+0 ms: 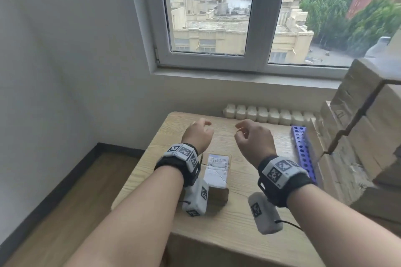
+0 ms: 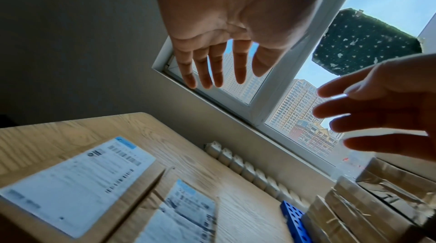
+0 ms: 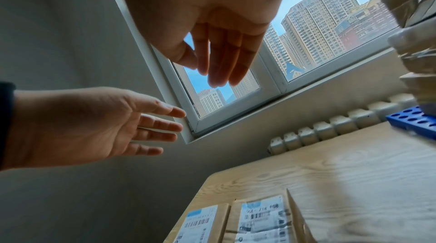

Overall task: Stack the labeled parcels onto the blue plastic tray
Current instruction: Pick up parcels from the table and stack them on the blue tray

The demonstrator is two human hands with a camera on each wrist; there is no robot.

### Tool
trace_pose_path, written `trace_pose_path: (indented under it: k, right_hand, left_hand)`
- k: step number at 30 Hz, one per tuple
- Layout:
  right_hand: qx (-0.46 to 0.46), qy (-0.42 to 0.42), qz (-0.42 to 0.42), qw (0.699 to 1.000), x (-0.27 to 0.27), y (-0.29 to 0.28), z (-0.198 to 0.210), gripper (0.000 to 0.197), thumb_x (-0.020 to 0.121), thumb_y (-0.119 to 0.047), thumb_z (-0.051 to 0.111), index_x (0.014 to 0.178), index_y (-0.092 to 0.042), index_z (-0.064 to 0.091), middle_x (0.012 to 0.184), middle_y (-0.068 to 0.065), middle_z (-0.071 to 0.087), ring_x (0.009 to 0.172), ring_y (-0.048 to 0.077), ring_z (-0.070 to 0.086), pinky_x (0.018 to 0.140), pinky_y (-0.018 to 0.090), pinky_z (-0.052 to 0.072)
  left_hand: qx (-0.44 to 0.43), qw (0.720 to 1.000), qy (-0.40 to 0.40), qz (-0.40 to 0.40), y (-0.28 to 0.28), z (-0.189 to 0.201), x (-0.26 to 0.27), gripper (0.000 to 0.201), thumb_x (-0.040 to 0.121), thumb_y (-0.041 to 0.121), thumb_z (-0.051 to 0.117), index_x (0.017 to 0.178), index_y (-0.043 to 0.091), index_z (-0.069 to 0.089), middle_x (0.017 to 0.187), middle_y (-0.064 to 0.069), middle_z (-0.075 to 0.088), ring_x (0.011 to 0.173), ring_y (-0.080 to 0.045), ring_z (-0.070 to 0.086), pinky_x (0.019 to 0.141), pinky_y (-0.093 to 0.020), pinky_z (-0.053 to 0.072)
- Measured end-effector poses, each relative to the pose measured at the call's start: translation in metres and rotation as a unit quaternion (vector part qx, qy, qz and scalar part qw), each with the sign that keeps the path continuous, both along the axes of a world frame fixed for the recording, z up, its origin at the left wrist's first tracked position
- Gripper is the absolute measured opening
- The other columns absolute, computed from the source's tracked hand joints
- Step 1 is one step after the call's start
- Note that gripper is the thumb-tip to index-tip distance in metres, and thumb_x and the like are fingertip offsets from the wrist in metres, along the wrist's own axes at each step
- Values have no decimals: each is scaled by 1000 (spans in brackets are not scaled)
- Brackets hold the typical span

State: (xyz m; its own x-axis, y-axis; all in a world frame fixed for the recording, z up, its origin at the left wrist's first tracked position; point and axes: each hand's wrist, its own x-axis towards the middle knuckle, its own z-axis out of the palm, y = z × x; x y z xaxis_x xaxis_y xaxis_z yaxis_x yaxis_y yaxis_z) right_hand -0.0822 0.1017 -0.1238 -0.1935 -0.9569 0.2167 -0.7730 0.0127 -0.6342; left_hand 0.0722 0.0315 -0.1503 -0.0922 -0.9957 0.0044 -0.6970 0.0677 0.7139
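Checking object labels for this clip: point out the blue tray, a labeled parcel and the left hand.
blue tray (image 1: 302, 149), head view, perforated side wall.
labeled parcel (image 1: 217, 169), head view, white label.
left hand (image 1: 198, 134), head view, back.

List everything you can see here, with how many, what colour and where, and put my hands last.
labeled parcels: two visible, brown with white labels, side by side on the table's near left part.
blue tray: one, blue with round holes, at the table's right edge beside the carton stack.
table: one, light wood grain, under the window.
stacked cartons: several, tan, taped, piled at right.
radiator: one, cream, behind the table.
window: one, white frame, city view.
left hand: empty, raised above the table.
right hand: empty, raised above the table.
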Motion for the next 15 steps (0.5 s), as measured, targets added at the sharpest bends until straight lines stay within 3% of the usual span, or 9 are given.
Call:
trace_pose_path:
  k: [6,12,15]
  right_hand:
    - [62,-3,-5,998,56,-36,-36,27,94,-21,53,117,-18,64,96,-5,66,86,12,60,77,23,46]
    - [140,-13,-37,989,96,-60,-77,27,94,-25,53,117,-19,64,102,-4,68,91,13,61,81,27,50]
    - [181,-8,-49,982,105,-64,-95,26,94,-26,52,117,-20,63,104,-3,69,93,15,62,85,33,52]
  left_hand:
    - [40,999,-7,-8,-39,-35,61,33,97,31,48,128,21,57,136,-2,55,122,-21,53,102,-36,44]
    - [105,994,-17,-23,-65,-77,99,38,95,32,48,132,26,53,138,-1,51,116,-19,55,93,-32,46]
    - [143,989,-20,-20,-70,-98,109,42,95,30,52,136,23,49,141,-4,47,119,-21,53,95,-32,44]
